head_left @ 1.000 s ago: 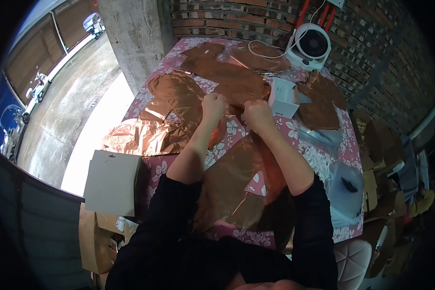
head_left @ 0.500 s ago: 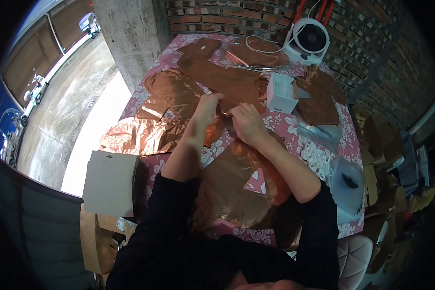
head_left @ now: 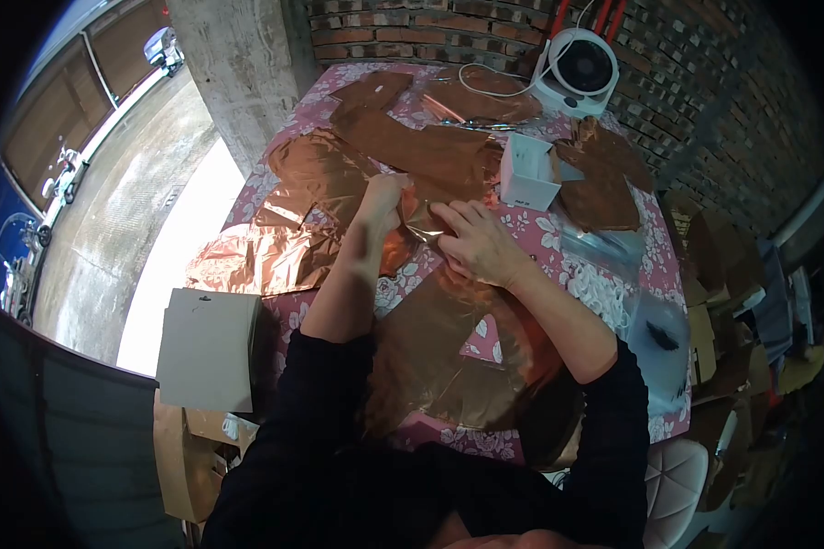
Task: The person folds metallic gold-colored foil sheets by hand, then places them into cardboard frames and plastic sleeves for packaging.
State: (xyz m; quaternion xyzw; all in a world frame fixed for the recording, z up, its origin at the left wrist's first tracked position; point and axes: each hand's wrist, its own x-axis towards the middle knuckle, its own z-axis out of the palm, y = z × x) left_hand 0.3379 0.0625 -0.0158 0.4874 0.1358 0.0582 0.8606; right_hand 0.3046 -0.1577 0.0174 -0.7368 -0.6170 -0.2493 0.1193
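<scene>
Shiny copper-coloured foil (head_left: 421, 222) is stretched between my two hands over the middle of the table. My left hand (head_left: 384, 197) is closed on the foil's left side. My right hand (head_left: 482, 243) has its fingers bent on the foil's right side, thumb underneath. Nearest my body, a large brown-copper sheet (head_left: 430, 339) lies with a triangular gap showing the cloth. More crumpled copper foil (head_left: 311, 183) spreads left of my left hand, and a long brown piece (head_left: 430, 151) lies beyond both hands.
A white open box (head_left: 529, 183) stands right of my hands. White loops (head_left: 598, 293) and clear plastic bags (head_left: 659, 343) lie at the right. A white fan (head_left: 581, 69) stands at the far right corner, a grey-beige box (head_left: 208, 352) at the left edge.
My right hand has moved slightly right and toward my body, its fingers more spread. My left hand has shifted slightly left. More of the foil between them shows now.
</scene>
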